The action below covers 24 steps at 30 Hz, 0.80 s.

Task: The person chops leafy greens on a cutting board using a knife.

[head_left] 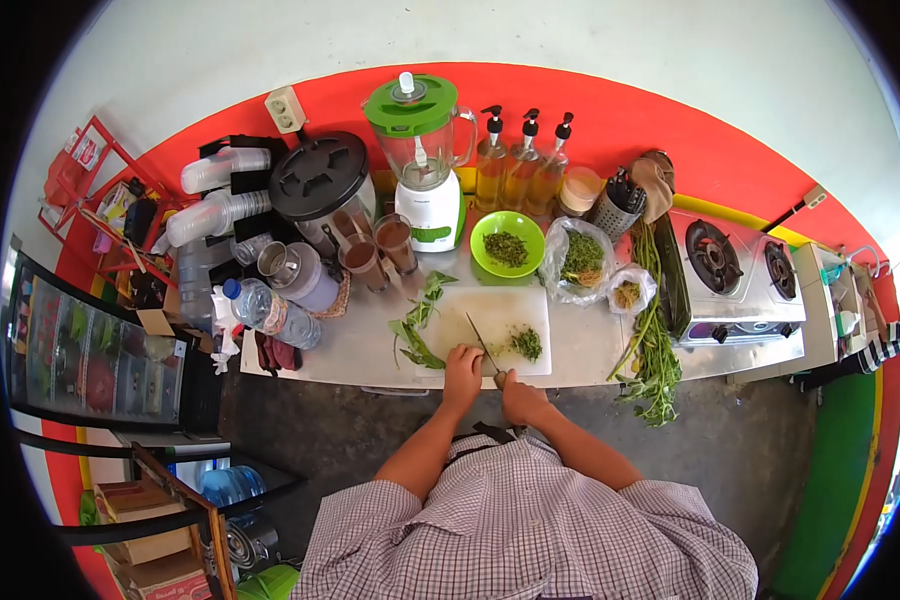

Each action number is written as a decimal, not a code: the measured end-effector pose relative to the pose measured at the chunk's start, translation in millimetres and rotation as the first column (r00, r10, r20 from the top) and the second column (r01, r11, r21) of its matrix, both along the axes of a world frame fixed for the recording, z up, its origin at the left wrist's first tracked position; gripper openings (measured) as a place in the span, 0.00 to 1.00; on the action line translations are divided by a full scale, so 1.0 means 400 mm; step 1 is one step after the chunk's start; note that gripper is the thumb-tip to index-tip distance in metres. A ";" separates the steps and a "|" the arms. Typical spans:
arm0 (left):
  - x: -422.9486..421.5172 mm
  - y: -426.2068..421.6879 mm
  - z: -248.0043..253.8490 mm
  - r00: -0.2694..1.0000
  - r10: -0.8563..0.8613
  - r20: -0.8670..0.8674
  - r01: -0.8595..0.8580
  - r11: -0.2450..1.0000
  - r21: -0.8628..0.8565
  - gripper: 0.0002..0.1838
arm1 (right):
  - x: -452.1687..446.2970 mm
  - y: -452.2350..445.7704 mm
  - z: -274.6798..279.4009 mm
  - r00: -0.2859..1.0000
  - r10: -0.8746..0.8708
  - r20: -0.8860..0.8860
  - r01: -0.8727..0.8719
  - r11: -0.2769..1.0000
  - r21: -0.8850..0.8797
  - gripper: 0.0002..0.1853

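Observation:
On a white cutting board [445, 330] at the counter's front edge lies a small heap of chopped green herbs [526, 343]. My right hand [523, 400] is closed round the handle of a knife [482, 338], whose blade points away and to the left over the board. My left hand [461, 375] rests at the board's front edge, close beside the blade, with its fingers drawn together; whether anything is under them is hidden. Leafy green stems [418, 325] lie across the board's left side. Behind the board stands a green bowl [480, 262] holding chopped greens.
A blender [428, 205], pump bottles [523, 170] and a black-lidded container [320, 180] line the back. Glasses and a water bottle [270, 312] stand left. To the right are bags of herbs [578, 262], long leafy stems [654, 360] hanging over the edge, and a gas stove [735, 275].

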State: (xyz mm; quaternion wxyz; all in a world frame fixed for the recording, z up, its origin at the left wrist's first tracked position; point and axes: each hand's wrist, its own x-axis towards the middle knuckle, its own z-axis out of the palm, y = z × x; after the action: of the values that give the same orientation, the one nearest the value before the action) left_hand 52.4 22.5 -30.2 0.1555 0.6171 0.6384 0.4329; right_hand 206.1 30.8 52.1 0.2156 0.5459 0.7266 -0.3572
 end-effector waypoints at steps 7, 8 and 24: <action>-0.002 0.008 -0.003 0.999 -0.016 0.050 0.014 0.999 0.043 0.04 | 0.010 -0.023 -0.026 0.998 -0.041 -0.037 0.042 0.999 0.033 0.30; -0.002 0.013 -0.001 0.999 -0.015 0.045 0.013 0.999 0.046 0.04 | 0.012 -0.018 -0.030 0.998 -0.043 -0.036 0.044 0.998 0.035 0.30; -0.009 0.039 0.049 0.997 -0.017 -0.074 0.003 0.981 -0.193 0.02 | 0.013 -0.026 -0.010 1.000 0.003 0.012 -0.005 0.985 0.170 0.29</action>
State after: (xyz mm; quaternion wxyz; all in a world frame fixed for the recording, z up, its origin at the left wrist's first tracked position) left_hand 48.9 38.0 -10.4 0.1928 0.6180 0.6797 0.3447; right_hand 211.1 20.3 48.3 0.1732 0.5630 0.7541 -0.2903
